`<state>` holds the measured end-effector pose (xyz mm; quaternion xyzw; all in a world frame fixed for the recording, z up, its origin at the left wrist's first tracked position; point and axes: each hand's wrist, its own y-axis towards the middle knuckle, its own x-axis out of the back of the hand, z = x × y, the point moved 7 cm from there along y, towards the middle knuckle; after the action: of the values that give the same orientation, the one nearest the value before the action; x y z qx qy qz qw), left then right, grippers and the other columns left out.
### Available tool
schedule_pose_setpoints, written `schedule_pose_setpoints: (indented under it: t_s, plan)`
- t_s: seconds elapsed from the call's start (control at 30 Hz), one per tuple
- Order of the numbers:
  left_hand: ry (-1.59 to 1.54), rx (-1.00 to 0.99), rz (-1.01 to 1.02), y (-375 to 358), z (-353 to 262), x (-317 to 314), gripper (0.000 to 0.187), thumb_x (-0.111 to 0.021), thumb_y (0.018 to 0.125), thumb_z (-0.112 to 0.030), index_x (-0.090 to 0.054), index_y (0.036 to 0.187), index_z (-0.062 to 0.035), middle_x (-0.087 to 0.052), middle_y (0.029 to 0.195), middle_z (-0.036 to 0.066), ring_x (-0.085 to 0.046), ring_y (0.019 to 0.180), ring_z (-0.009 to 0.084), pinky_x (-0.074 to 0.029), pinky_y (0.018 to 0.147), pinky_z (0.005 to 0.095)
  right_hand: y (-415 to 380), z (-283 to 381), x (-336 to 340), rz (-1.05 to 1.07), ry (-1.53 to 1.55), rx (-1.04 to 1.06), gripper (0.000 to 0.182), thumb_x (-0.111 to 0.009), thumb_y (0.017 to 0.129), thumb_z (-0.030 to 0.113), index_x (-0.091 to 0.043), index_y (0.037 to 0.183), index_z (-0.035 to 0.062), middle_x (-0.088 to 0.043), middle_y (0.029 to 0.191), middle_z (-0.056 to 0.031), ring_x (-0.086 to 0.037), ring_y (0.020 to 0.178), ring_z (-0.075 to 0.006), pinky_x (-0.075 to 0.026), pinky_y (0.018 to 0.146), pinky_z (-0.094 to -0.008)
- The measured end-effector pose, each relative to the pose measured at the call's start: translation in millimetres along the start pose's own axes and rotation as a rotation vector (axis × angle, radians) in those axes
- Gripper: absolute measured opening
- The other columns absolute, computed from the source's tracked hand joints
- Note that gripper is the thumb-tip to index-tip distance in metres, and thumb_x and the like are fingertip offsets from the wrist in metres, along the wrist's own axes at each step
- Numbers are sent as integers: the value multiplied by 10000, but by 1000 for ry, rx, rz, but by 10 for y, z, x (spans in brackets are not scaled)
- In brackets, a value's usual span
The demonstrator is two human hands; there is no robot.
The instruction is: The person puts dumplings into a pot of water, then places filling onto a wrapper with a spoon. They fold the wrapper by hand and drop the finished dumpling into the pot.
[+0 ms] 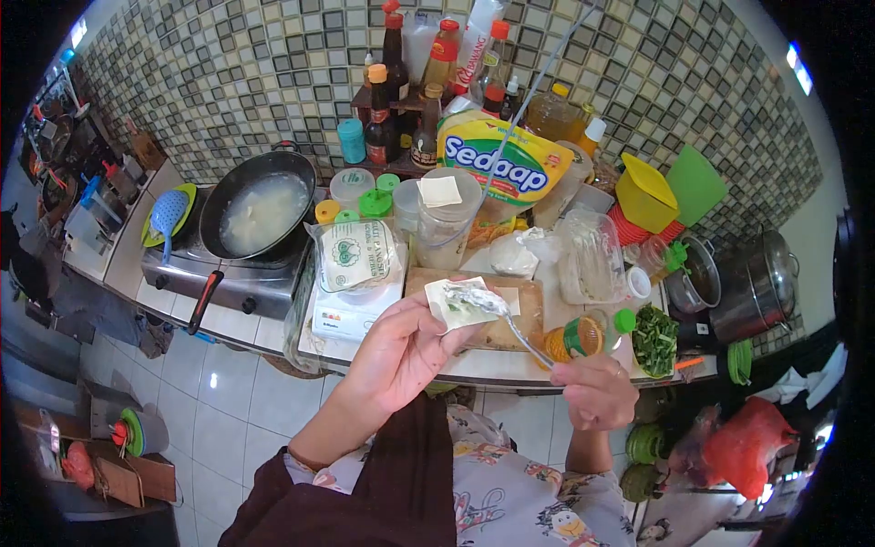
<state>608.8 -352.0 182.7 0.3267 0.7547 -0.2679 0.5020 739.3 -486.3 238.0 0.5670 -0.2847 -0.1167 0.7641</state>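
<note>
Wrapper (445, 305) held in the left hand (399, 354), thumb and fingers closed at its edge, above the board (531, 324); right hand (597, 390) gripping a spoon (523, 339), white-smeared tip at the wrapper; farther off, I observe a pan (211, 219) on the stove (273, 290)

the wrapper (444, 302) partly hides the wooden board (531, 308).

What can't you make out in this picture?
In the head view:
- The end of the spoon handle: hidden inside your right hand.
- Part of your left hand: behind the wrapper.
- Part of the chopping board: covered by your left hand and the wrapper.
- Fine print on the orange-capped bottle: too small.
</note>
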Motion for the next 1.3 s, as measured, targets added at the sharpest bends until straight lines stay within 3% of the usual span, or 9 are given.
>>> schedule_pose_setpoints:
  t_s: [0.3,0.43,0.7,0.97,1.1,1.17,1.3]
  plan:
    - [-23,-6,-29,56,1,29,472,-284,713,148,-258,1183,185,-353,1245,275,-359,1190,357,-320,1026,411,145,153,-77,251,-99,154,121,-597,735,51,-575,843,1,-631,848,-154,-607,668,-209,-515,499,-273]
    - [-71,20,-24,68,49,-13,482,-291,711,152,-266,1192,167,-369,1234,271,-392,1168,343,-373,992,390,143,171,-44,231,-89,160,120,-600,739,58,-573,846,8,-629,849,-151,-607,665,-212,-505,488,-264]
    - [-1,36,18,62,101,-13,503,-276,713,144,-260,1215,147,-365,1242,273,-397,1173,318,-402,967,352,-20,140,143,-41,2,70,160,-578,787,149,-577,857,5,-632,830,-173,-614,676,-238,-474,453,-263]
    - [-43,-17,43,-4,70,-95,530,-255,695,155,-233,1224,150,-338,1252,293,-356,1196,345,-328,1022,372,68,147,61,57,-21,96,154,-600,761,135,-578,855,15,-632,824,-158,-605,664,-222,-460,437,-252]
    - [-40,-13,37,-49,52,-126,530,-262,695,155,-236,1224,149,-339,1253,292,-355,1199,341,-324,1023,370,100,205,10,105,-34,105,156,-616,743,124,-580,857,23,-633,822,-144,-604,666,-212,-459,433,-250]
    - [-33,11,60,-71,64,-166,431,-309,762,131,-319,1193,126,-414,1224,215,-434,1147,279,-369,997,342,87,202,-6,118,-44,129,159,-619,739,122,-579,858,24,-633,823,-145,-605,667,-213,-460,432,-249]
    - [-46,20,64,-102,77,-185,438,-308,763,133,-312,1201,129,-414,1226,216,-429,1152,281,-365,1000,338,70,216,24,89,-38,114,162,-619,735,122,-578,857,24,-633,825,-148,-609,678,-218,-461,433,-249]
